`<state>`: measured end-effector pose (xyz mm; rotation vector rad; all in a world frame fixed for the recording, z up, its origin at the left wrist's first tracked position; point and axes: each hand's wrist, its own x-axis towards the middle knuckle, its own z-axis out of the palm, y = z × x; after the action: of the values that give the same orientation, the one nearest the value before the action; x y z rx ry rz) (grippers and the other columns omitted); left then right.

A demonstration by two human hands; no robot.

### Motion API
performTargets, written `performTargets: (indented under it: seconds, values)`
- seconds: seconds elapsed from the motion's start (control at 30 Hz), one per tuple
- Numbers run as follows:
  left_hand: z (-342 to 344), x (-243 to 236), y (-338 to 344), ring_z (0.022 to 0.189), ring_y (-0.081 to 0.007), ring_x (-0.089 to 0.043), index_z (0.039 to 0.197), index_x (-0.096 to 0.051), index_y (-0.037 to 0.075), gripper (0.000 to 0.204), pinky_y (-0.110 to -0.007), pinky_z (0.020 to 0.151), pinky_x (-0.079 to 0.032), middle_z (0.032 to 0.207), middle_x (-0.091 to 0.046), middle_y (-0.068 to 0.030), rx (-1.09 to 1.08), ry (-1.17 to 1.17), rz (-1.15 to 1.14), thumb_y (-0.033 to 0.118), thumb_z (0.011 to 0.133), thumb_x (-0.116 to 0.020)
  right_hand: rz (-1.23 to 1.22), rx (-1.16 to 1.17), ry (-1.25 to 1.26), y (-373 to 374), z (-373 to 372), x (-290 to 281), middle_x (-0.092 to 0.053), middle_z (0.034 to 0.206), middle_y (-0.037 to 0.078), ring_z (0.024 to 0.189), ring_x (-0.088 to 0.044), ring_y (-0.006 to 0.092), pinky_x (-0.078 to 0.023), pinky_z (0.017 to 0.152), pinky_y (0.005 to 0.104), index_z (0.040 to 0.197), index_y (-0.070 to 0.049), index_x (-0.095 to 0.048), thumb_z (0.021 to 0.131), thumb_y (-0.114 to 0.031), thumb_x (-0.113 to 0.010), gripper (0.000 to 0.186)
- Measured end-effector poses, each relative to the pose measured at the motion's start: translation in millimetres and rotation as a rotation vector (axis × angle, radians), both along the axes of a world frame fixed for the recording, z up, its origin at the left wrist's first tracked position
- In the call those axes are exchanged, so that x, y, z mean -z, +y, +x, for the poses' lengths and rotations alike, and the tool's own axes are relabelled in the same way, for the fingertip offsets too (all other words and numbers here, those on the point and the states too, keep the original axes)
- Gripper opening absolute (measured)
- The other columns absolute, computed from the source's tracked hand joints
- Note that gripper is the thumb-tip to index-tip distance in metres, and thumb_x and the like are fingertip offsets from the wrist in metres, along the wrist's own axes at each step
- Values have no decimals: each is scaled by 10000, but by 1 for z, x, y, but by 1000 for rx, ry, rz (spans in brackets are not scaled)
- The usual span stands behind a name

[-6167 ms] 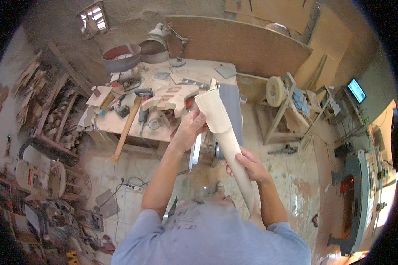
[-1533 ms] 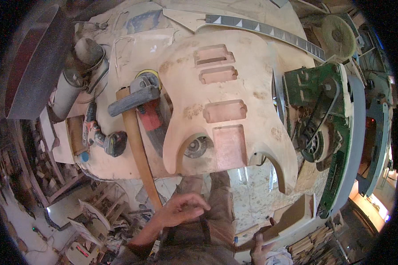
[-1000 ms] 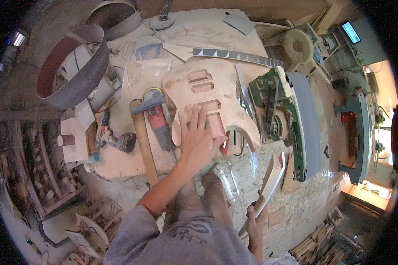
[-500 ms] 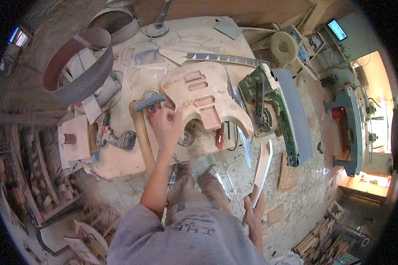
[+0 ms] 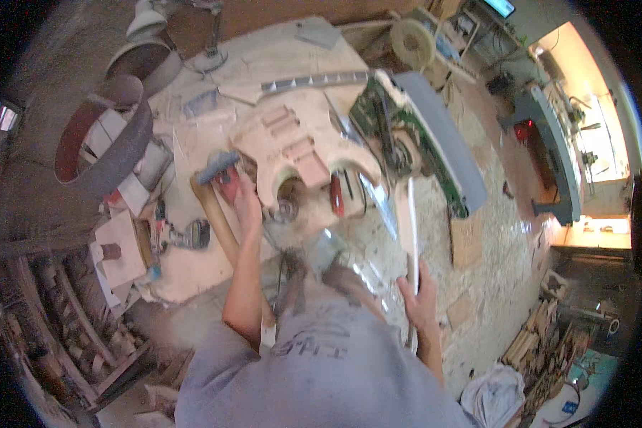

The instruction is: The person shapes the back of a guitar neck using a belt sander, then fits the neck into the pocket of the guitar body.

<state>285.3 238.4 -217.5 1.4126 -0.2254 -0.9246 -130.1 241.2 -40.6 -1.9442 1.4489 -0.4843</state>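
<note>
My left hand [image 5: 247, 207] is at a red tool with a grey-blue top [image 5: 220, 167]. Its fingers touch or nearly touch the red part, but blur hides how they close. Beside it runs a long tan bar [image 5: 217, 221]. To the right of that lies a pale wooden guitar body [image 5: 282, 139] with several cut-out pockets. My right hand [image 5: 422, 296] grips a long, narrow pale wooden piece with a white edge [image 5: 412, 235], held upright over the floor.
A guitar neck with a dark fretboard [image 5: 314, 82] lies beyond the body. A green belt sander [image 5: 406, 135] stands right of it. A cordless drill [image 5: 182, 232] rests at left near sanding belts [image 5: 110, 143]. Wood offcuts [image 5: 538, 332] are piled at lower right.
The view has shifted, moving the bench leftward. My left hand has come closer against the red tool. My right hand has raised the wooden piece and turned it more edge-on.
</note>
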Motion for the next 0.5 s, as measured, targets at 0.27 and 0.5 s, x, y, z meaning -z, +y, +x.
performTargets:
  seconds: [0.27, 0.5]
  values:
    - [-173, 16, 88, 803, -213, -683, 1065, -697, 4, 368, -347, 728, -549, 918, -702, -107, 449, -10, 261, 358, 993, -625, 215, 203, -50, 42, -47, 24, -623, 868, 73, 775, -604, 192, -500, 712, 346, 1430, -9, -515, 959, -241, -683, 551]
    - [-245, -15, 150, 928, -251, -690, 1091, -731, 71, 339, -366, 849, -538, 1013, -735, -133, 974, -237, 244, 381, 967, -677, 356, 14, -79, 42, -87, 55, -496, 792, -23, 623, -447, 85, -344, 550, 262, 1530, -61, -446, 951, -568, -651, 797]
